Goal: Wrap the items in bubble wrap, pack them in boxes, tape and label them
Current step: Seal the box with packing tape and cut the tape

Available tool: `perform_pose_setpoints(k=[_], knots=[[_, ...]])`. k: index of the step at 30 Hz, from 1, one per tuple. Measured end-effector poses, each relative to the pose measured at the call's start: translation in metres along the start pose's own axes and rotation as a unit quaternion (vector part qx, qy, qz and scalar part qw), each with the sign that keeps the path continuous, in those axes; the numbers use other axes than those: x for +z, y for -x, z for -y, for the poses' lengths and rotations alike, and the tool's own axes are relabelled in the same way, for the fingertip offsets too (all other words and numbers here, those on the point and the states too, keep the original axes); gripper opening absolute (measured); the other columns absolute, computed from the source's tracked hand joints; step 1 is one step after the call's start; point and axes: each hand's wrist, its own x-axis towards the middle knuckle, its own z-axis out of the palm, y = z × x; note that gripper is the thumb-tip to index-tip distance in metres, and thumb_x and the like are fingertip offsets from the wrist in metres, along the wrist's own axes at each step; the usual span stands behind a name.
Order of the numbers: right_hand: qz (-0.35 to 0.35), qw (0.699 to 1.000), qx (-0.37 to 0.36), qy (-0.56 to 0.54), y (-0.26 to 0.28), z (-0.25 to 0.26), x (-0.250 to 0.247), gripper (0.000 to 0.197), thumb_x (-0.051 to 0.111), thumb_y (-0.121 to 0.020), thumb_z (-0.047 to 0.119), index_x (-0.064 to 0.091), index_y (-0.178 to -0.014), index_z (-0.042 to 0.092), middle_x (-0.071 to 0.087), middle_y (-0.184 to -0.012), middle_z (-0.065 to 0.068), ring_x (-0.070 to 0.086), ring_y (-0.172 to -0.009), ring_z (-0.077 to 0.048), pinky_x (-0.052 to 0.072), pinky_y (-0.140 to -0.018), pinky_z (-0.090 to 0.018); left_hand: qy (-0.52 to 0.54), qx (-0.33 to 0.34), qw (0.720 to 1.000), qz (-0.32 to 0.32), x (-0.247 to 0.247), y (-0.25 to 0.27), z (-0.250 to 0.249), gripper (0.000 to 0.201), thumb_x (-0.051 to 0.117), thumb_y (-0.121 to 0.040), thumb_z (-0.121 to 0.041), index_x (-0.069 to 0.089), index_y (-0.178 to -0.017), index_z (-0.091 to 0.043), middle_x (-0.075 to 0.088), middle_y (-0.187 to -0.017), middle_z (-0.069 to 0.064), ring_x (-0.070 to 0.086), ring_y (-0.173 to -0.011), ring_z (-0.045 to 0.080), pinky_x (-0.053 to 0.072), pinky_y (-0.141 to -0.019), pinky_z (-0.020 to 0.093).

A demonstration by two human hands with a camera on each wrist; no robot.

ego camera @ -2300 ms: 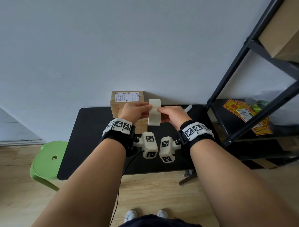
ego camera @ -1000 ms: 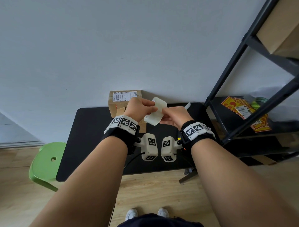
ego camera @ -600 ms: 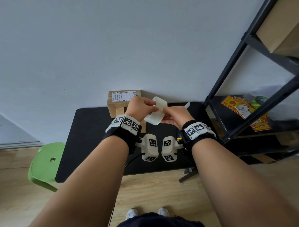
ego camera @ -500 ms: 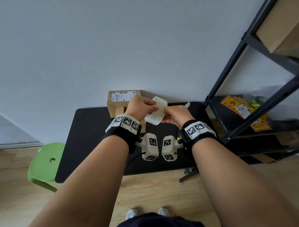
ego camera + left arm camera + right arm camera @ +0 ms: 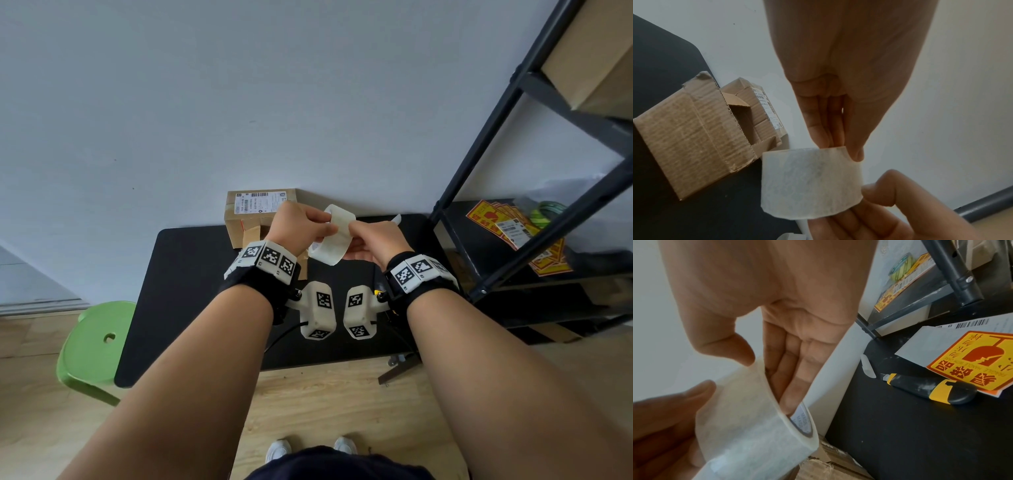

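— Where's the tape roll [image 5: 331, 237]?
— Above the black table [image 5: 191, 274], left hand [image 5: 297, 224] pinching its rim, right hand [image 5: 375, 240] gripping through the core.
— Around it?
— Open box [image 5: 694, 129] underneath, white wall [image 5: 239, 102] behind, green stool [image 5: 94, 346], wood floor [image 5: 325, 401].

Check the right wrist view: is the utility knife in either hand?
No. The knife lies on the black table beside a fragile sticker, while both hands hold the tape roll.
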Motion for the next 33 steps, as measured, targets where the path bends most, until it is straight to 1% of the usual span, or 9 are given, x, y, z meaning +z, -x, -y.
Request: perform_pose_setpoints(k=[3, 6, 8, 13, 15, 19, 24, 29, 33], knots=[[-0.005, 1.0, 0.0, 0.009, -0.0012, -0.0013, -0.0002, 0.014, 0.05, -0.09, 0.001, 0.063, -0.088, -0.002, 0.069, -0.081, -0.019, 0.071, -0.07, -0.022, 0.059, -0.057, -0.029, 0.0, -0.005, 1.0, 0.0, 0.0006, -0.0001, 0.0007, 0.032, 0.08, -0.078, -0.013, 0.073, -0.108, -0.005, 0.074, -0.095, 0.008, 0.07, -0.077, 0.011, 0.054, -0.076, 0.018], [-0.008, 1.0, 0.001, 0.013, -0.003, -0.0022, -0.0009, 0.014, 0.051, -0.089, 0.001, 0.064, -0.09, -0.003, 0.07, -0.081, -0.018, 0.072, -0.071, -0.023, 0.06, -0.06, -0.031, 0.003, -0.006, 1.0, 0.001, 0.0017, 0.0008, 0.0006, 0.032, 0.08, -0.078, -0.012, 0.073, -0.108, -0.004, 0.074, -0.093, 0.008, 0.067, -0.071, 0.008, 0.053, -0.07, 0.014], [-0.009, 1.0, 0.002, 0.013, -0.0038, -0.0027, -0.0012, 0.013, 0.051, -0.09, 0.001, 0.063, -0.091, -0.003, 0.069, -0.08, -0.017, 0.072, -0.071, -0.022, 0.061, -0.063, -0.032, 0.004, -0.006, 1.0, 0.002, 0.0026, 0.0007, 0.0009, 0.032, 0.08, -0.078, -0.011, 0.073, -0.109, -0.003, 0.074, -0.094, 0.01, 0.068, -0.072, 0.01, 0.054, -0.071, 0.015], [-0.02, 1.0, 0.002, 0.021, -0.003, -0.0043, -0.0012, 0.012, 0.051, -0.09, -0.001, 0.062, -0.089, -0.003, 0.068, -0.079, -0.017, 0.071, -0.071, -0.022, 0.062, -0.063, -0.031, 0.002, -0.016, 1.0, 0.002, 0.0035, 0.0012, 0.001, 0.031, 0.081, -0.077, -0.013, 0.074, -0.106, -0.006, 0.074, -0.095, 0.007, 0.071, -0.085, 0.016, 0.056, -0.086, 0.029], [-0.023, 0.999, 0.004, 0.023, -0.0031, -0.0047, -0.0011, 0.011, 0.051, -0.09, -0.001, 0.062, -0.088, -0.003, 0.068, -0.08, -0.018, 0.071, -0.072, -0.023, 0.062, -0.063, -0.031, 0.002, -0.018, 1.0, 0.005, 0.0037, 0.0017, 0.0008, 0.032, 0.081, -0.077, -0.013, 0.073, -0.107, -0.006, 0.073, -0.096, 0.007, 0.071, -0.086, 0.017, 0.056, -0.084, 0.027], [-0.025, 0.999, 0.01, 0.025, -0.004, -0.0061, -0.0001, 0.01, 0.051, -0.09, -0.002, 0.061, -0.088, -0.003, 0.068, -0.082, -0.019, 0.071, -0.074, -0.024, 0.062, -0.063, -0.031, 0.002, -0.023, 1.0, 0.008, 0.0043, 0.0022, 0.0002, 0.033, 0.08, -0.078, -0.012, 0.072, -0.109, -0.006, 0.073, -0.096, 0.007, 0.071, -0.086, 0.018, 0.054, -0.072, 0.015], [-0.031, 0.999, -0.003, 0.027, -0.003, -0.009, -0.0016, 0.02, 0.045, -0.089, -0.009, 0.061, -0.078, -0.003, 0.066, -0.074, -0.02, 0.07, -0.067, -0.027, 0.06, -0.056, -0.031, 0.015, -0.034, 0.999, 0.013, 0.0029, 0.0011, 0.0017, 0.027, 0.081, -0.078, -0.013, 0.074, -0.102, -0.006, 0.075, -0.091, 0.01, 0.073, -0.085, 0.022, 0.058, -0.088, 0.037], [-0.015, 1.0, 0.024, -0.009, -0.002, -0.0085, -0.0026, 0.017, 0.048, -0.09, 0.002, 0.064, -0.089, -0.003, 0.07, -0.08, -0.02, 0.072, -0.075, -0.028, 0.06, -0.06, -0.033, -0.005, -0.024, 1.0, 0.011, 0.004, 0.0015, 0.0036, 0.03, 0.079, -0.079, -0.013, 0.073, -0.108, -0.006, 0.073, -0.093, 0.007, 0.069, -0.073, 0.012, 0.056, -0.079, 0.023], [-0.012, 1.0, 0.013, -0.006, 0.0009, -0.0083, -0.0017, 0.015, 0.049, -0.089, 0.001, 0.063, -0.085, -0.001, 0.07, -0.079, -0.019, 0.072, -0.072, -0.024, 0.06, -0.059, -0.031, -0.011, -0.029, 0.999, 0.029, 0.0044, 0.0025, 0.0006, 0.032, 0.077, -0.081, -0.015, 0.071, -0.111, -0.008, 0.072, -0.092, 0.005, 0.066, -0.071, 0.009, 0.054, -0.078, 0.022]])
